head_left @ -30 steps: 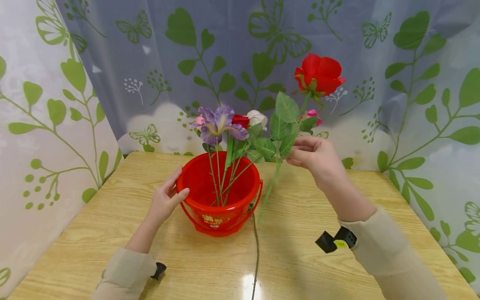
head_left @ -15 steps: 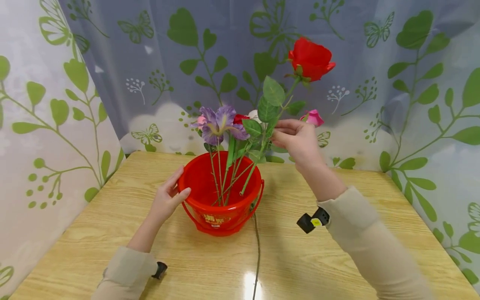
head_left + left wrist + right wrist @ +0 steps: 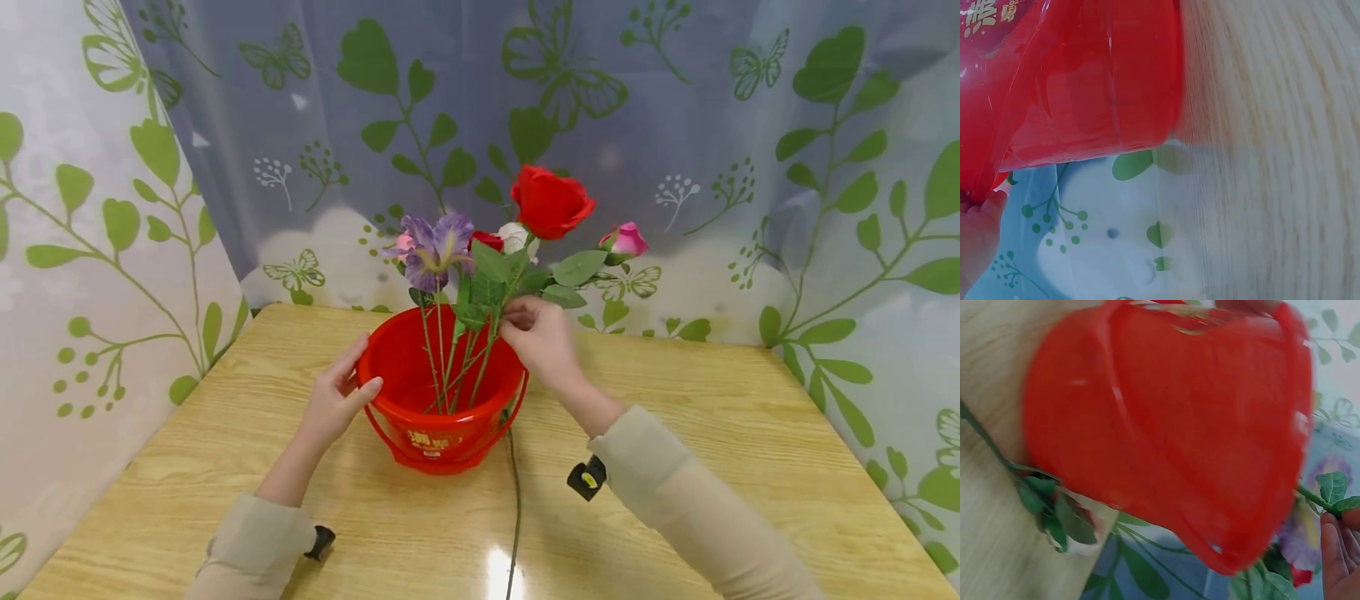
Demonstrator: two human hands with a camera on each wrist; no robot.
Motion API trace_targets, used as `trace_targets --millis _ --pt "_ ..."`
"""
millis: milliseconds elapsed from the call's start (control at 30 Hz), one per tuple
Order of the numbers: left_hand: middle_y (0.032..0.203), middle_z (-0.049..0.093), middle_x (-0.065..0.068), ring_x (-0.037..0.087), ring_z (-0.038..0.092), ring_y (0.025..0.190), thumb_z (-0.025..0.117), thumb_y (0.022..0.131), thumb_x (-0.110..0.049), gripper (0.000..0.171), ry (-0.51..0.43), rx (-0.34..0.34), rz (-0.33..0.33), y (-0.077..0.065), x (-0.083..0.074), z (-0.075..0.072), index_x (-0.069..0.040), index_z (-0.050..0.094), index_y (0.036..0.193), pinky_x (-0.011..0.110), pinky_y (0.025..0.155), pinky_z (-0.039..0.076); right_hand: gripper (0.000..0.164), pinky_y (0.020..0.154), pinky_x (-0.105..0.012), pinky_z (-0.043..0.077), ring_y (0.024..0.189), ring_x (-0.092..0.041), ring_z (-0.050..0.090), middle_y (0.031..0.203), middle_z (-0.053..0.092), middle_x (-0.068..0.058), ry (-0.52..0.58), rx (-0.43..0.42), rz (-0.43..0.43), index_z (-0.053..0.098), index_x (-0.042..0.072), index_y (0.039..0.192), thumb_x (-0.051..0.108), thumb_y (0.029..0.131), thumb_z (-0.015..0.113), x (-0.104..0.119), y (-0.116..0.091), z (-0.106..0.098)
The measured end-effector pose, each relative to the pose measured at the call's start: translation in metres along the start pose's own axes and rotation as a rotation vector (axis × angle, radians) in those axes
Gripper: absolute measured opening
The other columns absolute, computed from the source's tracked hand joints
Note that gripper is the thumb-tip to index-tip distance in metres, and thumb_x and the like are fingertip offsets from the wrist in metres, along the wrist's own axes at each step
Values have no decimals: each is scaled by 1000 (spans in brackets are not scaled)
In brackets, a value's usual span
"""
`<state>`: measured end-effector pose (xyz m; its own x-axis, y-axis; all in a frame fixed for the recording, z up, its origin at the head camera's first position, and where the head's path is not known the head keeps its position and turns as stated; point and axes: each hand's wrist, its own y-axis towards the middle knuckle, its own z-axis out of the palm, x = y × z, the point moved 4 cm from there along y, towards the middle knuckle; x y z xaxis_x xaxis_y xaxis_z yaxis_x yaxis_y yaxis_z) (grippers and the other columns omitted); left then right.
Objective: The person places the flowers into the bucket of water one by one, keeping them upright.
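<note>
My left hand [image 3: 337,392] grips the left rim of a red plastic bucket [image 3: 442,437], thumb on the inside and fingers along the outer wall. With my right hand [image 3: 542,337] I pinch the green stem of a large red rose [image 3: 551,202] just below its leaves, over the bucket's right rim. Its lower stem reaches down inside the bucket. A purple iris [image 3: 435,250], a smaller red flower [image 3: 487,241], a white flower [image 3: 516,239] and a pink rosebud [image 3: 628,240] leaning right also stand there. The right wrist view shows my fingertips [image 3: 1333,550] at the leafy stem.
On the wooden table [image 3: 675,417] lies another flower, its dark stem [image 3: 514,500] running to the front edge. Its pale bloom [image 3: 1082,534] is beside the bucket's base in the right wrist view. A leaf-patterned curtain [image 3: 480,100] hangs behind.
My right hand has brought the red rose left and down, its stem passing from outside the bucket to inside. The left hand has stayed on the rim.
</note>
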<state>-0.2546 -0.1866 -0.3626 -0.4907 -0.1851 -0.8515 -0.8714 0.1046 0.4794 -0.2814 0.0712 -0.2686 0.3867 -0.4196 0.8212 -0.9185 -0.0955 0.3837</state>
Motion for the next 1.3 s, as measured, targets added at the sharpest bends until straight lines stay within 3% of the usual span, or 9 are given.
trace_targets --millis 367,833,1067,1300 --pt "139 30 17 26 28 126 57 83 1 57 2 1 1 0 1 1 6 32 133 25 91 36 15 62 -29 51 75 -19 62 81 66 -8 -148 93 9 66 2 89 1 77 57 -14 -8 28" --pt "138 29 20 28 28 126 57 82 2 57 -12 -5 19 -1 1 1 7 32 133 20 90 36 13 62 -27 51 76 -17 62 83 66 -7 -252 157 -12 66 3 89 2 78 60 -15 -13 41" --pt "138 30 20 28 28 126 57 82 3 56 -12 -9 29 -1 2 1 7 32 133 20 89 36 13 63 -25 51 76 -16 62 85 66 -7 -239 178 -5 66 2 92 5 80 62 -15 -14 41" --pt "138 30 19 28 28 126 57 82 4 57 6 -8 22 0 1 0 7 32 133 21 90 36 14 66 -28 52 77 -20 61 87 65 -10 -104 152 -20 65 -1 93 2 80 62 -16 -18 33"
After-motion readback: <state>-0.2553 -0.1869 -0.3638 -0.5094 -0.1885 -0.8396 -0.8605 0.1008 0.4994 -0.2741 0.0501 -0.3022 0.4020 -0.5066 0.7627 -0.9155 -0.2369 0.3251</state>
